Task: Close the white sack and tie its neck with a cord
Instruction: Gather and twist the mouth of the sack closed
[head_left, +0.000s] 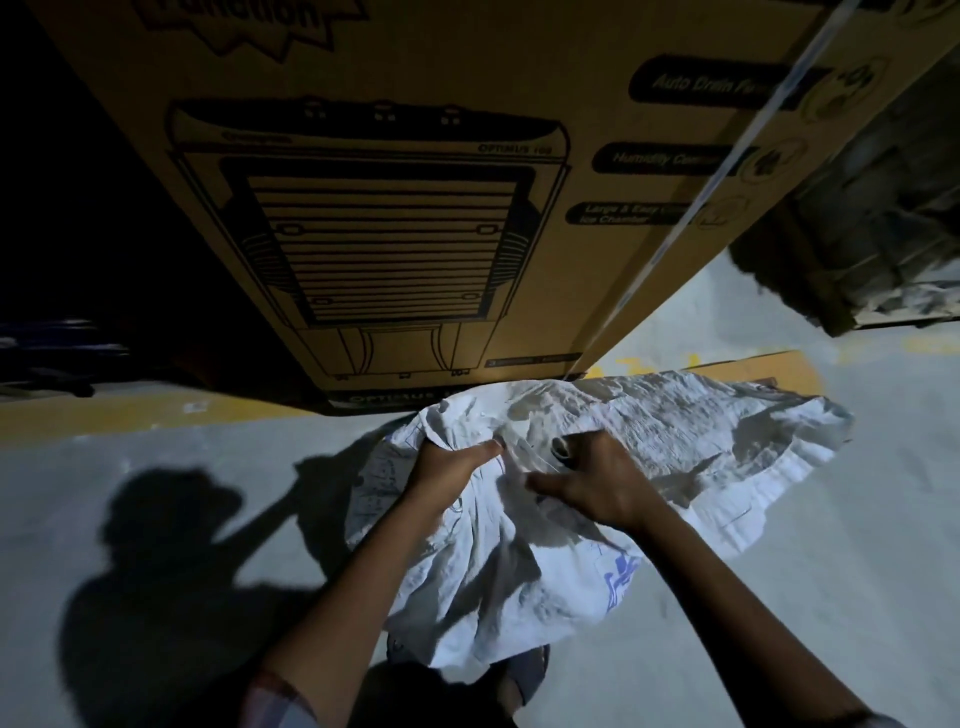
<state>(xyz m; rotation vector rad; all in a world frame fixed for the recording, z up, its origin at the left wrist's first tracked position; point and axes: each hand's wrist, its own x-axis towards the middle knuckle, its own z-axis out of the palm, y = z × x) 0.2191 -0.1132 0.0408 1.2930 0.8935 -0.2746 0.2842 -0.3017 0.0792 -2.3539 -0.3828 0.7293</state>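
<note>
A crumpled white woven sack (519, 561) with blue print lies on the grey floor in front of me, its loose upper part spreading to the right. My left hand (449, 465) grips a bunch of the sack's fabric at its upper left. My right hand (597, 480) rests on the sack just to the right, fingers spread, with a thin pale cord (540, 462) running under its fingers. Whether the right hand grips the cord is unclear. The sack's mouth is hidden among the folds.
A tall cardboard appliance box (415, 208) stands right behind the sack. A flattened cardboard sheet (769, 366) lies under it on the floor. A dark wrapped pallet load (872, 239) is at the right. My sandalled foot (524, 670) shows below the sack. Shadows cover the left floor.
</note>
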